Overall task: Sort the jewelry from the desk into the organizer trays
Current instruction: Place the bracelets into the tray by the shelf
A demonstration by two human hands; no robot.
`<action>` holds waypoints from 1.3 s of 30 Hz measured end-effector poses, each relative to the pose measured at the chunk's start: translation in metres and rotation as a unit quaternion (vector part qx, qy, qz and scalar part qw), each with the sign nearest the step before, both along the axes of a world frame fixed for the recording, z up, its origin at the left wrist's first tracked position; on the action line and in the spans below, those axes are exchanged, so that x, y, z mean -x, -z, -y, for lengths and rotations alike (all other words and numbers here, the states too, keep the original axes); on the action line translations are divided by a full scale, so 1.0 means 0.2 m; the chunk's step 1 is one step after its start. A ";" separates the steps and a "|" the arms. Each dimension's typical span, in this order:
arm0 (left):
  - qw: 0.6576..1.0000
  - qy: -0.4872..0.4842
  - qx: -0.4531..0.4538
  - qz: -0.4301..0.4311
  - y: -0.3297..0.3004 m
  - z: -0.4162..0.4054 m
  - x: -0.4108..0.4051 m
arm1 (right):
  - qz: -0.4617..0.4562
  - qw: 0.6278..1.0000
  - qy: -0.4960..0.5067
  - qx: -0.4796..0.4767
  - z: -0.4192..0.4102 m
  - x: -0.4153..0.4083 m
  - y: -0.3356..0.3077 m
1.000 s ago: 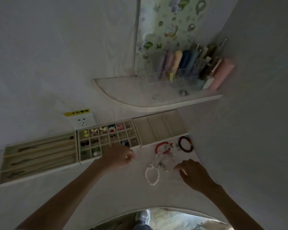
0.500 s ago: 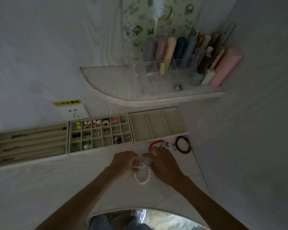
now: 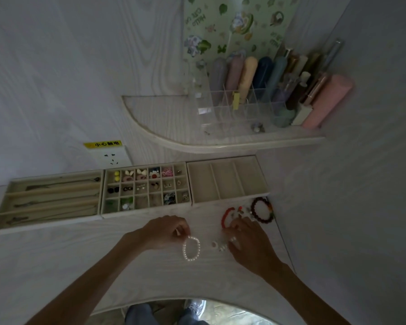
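Hands [image 3: 167,231] now apart, pearl bracelet [image 3: 191,249] between.

Worktop [image 3: 56,266], 7 to 9 o'clock: your widest bare stretch, below the trays.
12 o'clock: three organizer trays [image 3: 227,181] side by side block the back edge.
Shelf [image 3: 220,146]: overhangs behind the trays, limiting room above them.
3 o'clock: wall [image 3: 361,207] closes that side.
1 to 2 o'clock: red bracelet [image 3: 225,216], dark bead bracelet [image 3: 263,211] crowd the corner.
Centre: pearl bracelet [image 3: 191,248] and small white pieces [image 3: 218,246] lie between your hands.
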State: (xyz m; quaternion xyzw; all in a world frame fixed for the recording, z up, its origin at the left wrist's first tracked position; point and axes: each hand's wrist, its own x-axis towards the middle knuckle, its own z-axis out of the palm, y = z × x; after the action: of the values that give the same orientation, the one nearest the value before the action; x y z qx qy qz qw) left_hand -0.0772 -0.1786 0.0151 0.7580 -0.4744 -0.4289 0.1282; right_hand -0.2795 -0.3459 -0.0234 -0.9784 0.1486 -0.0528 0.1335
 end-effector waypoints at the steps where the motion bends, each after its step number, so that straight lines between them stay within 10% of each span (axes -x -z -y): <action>1: 1.000 0.015 0.008 -0.015 -0.02 0.01 0.00 | 0.015 0.998 0.016 -0.050 -0.02 -0.02 -0.02; 5: 0.997 0.043 0.047 -0.052 -0.12 0.10 0.00 | -0.076 0.877 0.082 -0.467 -0.09 -0.16 -0.15; 8: 0.995 0.025 0.086 -0.052 -0.20 0.15 -0.04 | -0.115 0.789 0.059 -0.600 -0.06 -0.25 -0.23; 22: 0.953 -0.209 0.175 0.132 -0.06 0.40 -0.22 | 0.122 0.868 0.210 -0.433 0.23 -0.66 -0.25; 30: 0.927 -0.201 0.176 0.265 0.00 0.51 -0.31 | 0.053 0.953 0.196 -0.224 0.28 -0.78 -0.14; 39: 0.912 -0.107 0.196 0.345 0.03 0.51 -0.29 | 0.037 0.970 0.182 -0.158 0.34 -0.80 -0.13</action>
State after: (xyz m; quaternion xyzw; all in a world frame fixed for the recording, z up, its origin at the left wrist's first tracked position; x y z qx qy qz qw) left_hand -0.0185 -0.2806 0.0095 0.8647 -0.4797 -0.0224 0.1474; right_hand -0.1202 -0.4140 0.0034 -0.8988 0.3256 -0.0883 0.2799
